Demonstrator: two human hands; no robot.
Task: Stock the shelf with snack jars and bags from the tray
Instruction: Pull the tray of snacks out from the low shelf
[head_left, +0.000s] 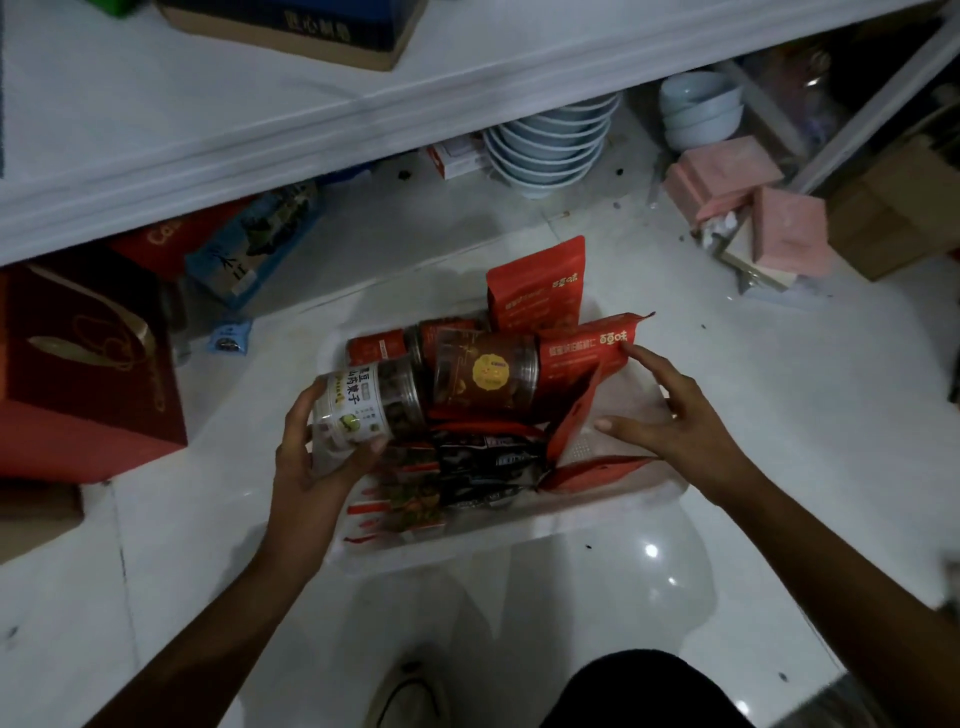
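Note:
A clear plastic tray (519, 543) sits on the white floor, filled with snack jars and bags. My left hand (317, 452) grips a clear jar with a white label (363, 405) at the tray's left side. A second jar with a brown label and yellow seal (485, 376) lies beside it, and a red-labelled jar (382, 345) lies behind. My right hand (660, 410) hovers open over the tray's right side, one fingertip touching a red bag (582, 353). Another red bag (535, 286) stands at the tray's back. Dark and red small packets (483, 462) fill the front.
The white shelf (208, 135) spans the top, with a cardboard box (291, 26) on it. Under it stand stacked bowls (550, 145), a blue box (254, 244) and a red gift box (83, 374) at left. Pink boxes (748, 208) lie at right. My shoe (405, 691) shows below.

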